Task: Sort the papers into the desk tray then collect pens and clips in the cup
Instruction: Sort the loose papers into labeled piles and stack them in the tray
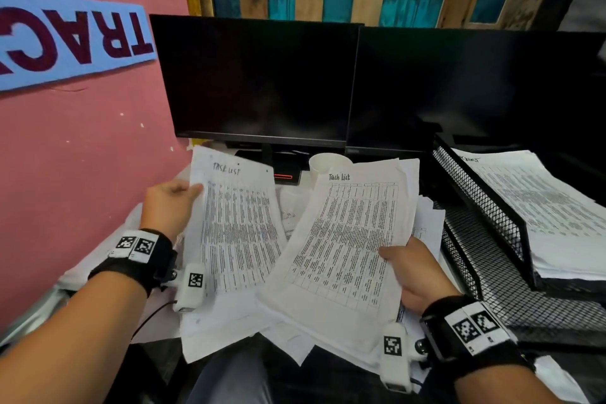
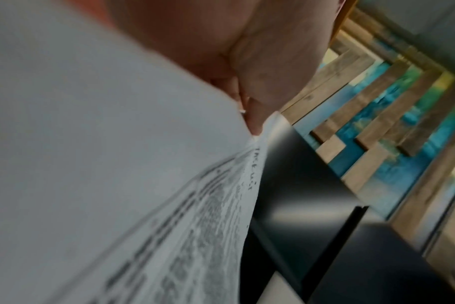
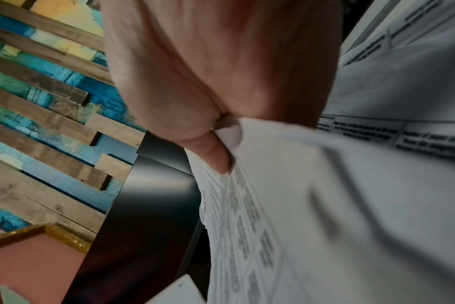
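Two printed "Task List" sheets are lifted off a heap of loose papers (image 1: 288, 334) on the desk. My left hand (image 1: 170, 203) pinches the left sheet (image 1: 236, 233) by its left edge, thumb on top; the left wrist view shows the same sheet (image 2: 169, 226) under my left hand (image 2: 252, 121). My right hand (image 1: 413, 272) grips the right sheet (image 1: 344, 246) at its right edge, and the right wrist view shows the thumb of that hand (image 3: 216, 152) pressed on the paper (image 3: 325, 205). A black mesh desk tray (image 1: 485, 207) at the right holds a paper stack (image 1: 551, 216). A white cup (image 1: 328, 162) stands behind the papers.
Two dark monitors (image 1: 259, 82) (image 1: 459, 88) stand along the back of the desk. A pink wall (image 1: 82, 157) with a blue sign closes the left side. The tray's lower mesh shelf (image 1: 511, 298) runs along the right. No pens or clips show.
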